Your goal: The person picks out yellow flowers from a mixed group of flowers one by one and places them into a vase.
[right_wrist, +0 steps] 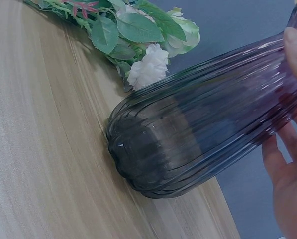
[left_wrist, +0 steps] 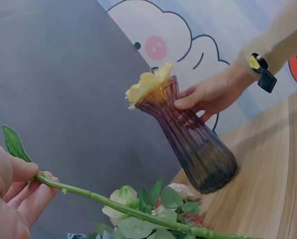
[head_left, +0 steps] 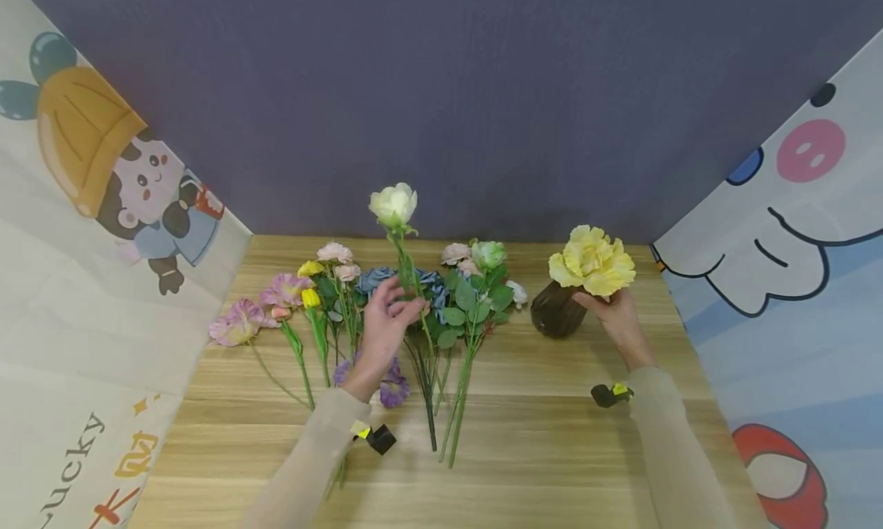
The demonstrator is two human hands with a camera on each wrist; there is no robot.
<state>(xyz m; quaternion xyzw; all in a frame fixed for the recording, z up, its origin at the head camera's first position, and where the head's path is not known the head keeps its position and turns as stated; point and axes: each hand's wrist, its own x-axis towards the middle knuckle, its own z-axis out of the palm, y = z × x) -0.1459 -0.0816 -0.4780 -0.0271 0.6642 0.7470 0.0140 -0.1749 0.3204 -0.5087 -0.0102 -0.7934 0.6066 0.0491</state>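
Note:
My left hand [head_left: 382, 326] pinches the green stem [left_wrist: 133, 211] of a white rose [head_left: 393, 205], which stands upright above the other flowers. On the right, my right hand [head_left: 621, 330] grips a ribbed glass vase [left_wrist: 195, 144] just below its flared mouth. The glass is purplish at the neck and smoky grey at the base, which meets the tabletop in the right wrist view. One large yellow flower [head_left: 593, 262] sits in the mouth, its petals spread over the rim. In the head view it hides the vase's neck and some right-hand fingers.
Loose flowers lie on the wooden table [head_left: 545, 452]: pink-purple blooms [head_left: 237, 323] and yellow tulips [head_left: 312, 297] at left, blue flowers [head_left: 375, 280] in the middle, a leafy green-white bunch [head_left: 476, 299] nearer the vase. A dark wall [head_left: 448, 107] rises behind; printed panels flank the table.

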